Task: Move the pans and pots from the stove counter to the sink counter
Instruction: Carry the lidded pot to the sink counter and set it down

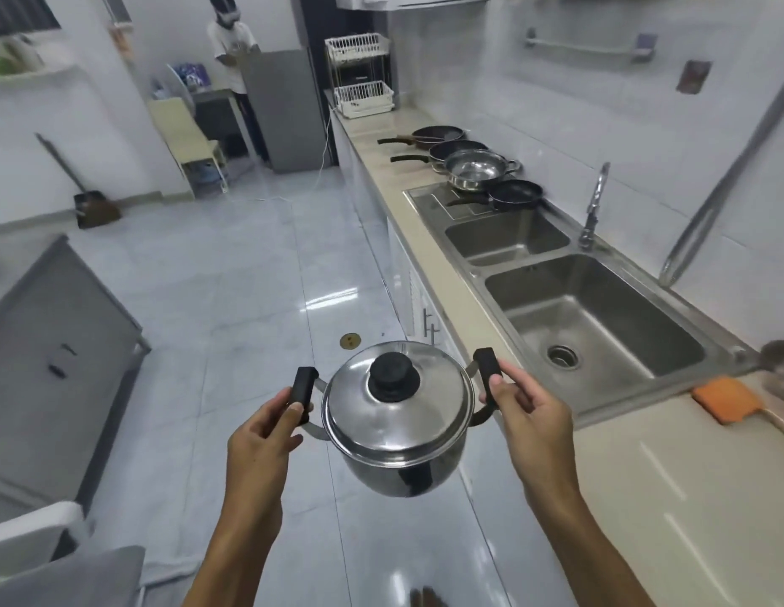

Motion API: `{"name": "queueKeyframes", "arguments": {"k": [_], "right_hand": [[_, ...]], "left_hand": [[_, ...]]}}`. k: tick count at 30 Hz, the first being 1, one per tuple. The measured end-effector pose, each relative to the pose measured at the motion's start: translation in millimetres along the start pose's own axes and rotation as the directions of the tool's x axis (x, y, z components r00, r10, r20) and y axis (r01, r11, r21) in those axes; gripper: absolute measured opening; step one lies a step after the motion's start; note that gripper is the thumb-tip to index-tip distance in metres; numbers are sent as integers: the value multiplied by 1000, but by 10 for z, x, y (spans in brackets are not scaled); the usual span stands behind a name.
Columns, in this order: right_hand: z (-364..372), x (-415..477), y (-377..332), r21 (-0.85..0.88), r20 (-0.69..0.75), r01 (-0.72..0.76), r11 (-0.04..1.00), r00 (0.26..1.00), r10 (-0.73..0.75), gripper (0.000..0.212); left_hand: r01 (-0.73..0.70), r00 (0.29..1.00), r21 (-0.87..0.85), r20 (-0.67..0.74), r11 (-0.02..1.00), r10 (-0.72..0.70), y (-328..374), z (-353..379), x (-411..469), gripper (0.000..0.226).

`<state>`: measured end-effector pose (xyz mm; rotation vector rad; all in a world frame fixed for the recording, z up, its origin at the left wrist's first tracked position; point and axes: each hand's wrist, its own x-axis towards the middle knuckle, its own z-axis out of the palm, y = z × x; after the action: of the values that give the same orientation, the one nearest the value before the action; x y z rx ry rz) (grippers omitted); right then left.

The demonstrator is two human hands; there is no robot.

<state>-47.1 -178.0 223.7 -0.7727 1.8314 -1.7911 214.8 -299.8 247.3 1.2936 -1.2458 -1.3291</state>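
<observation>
Shiny pot (399, 424) with its lid (396, 398) on, up in the air over the floor (232, 300), just left of the counter (670, 488); left hand (263, 435) closed on one black handle, right hand (530, 414) closed on the other. Bottom of the pot hidden, fingers tucked behind the handles. Far along the counter past the sink (600, 326), more pans (464, 162) bunched close and partly covering each other, small and hard to count.

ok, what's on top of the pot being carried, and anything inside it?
A steel lid with a black knob sits on the pot, held by the left hand and right hand. The lid hides the inside.
</observation>
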Motion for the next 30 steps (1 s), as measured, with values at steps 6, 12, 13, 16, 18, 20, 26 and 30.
{"name": "queueKeyframes", "arguments": {"k": [6,12,13,16,18,20,26,30], "right_hand": [[843,1422,-118,-31,-2,-2,1000,1000,2,26],[1560,2704,-74,-49,-39,-5,999,999,3,29],[1684,2942,-32,-49,-50,-12,999,999,10,29],[2083,3610,75,-59,-102,-35,998,994,29,29],[2381,4080,169,-69,-128,-45,997,991,36,22],[2664,4499,174,-76,-147,-66,995,988,54,21],[3382,5817,198,-73,-205,-150,986,970,133,30],[3784,6740,307,-54,-285,-163,985,948,142,31]], "left_hand": [[-1,1000,18,13,1000,0,383,344,1622,33],[8,998,-3,59,1000,-8,589,722,3163,30],[17,998,-3,67,1000,-17,594,799,3450,30],[29,994,-2,106,1000,-28,607,1013,4268,29],[54,988,5,143,999,-55,608,1161,4887,27],[85,982,12,169,996,-86,688,1310,5454,26],[121,961,60,245,991,-132,1004,1870,7189,31],[105,942,100,310,989,-131,1119,2379,8296,29]]}}
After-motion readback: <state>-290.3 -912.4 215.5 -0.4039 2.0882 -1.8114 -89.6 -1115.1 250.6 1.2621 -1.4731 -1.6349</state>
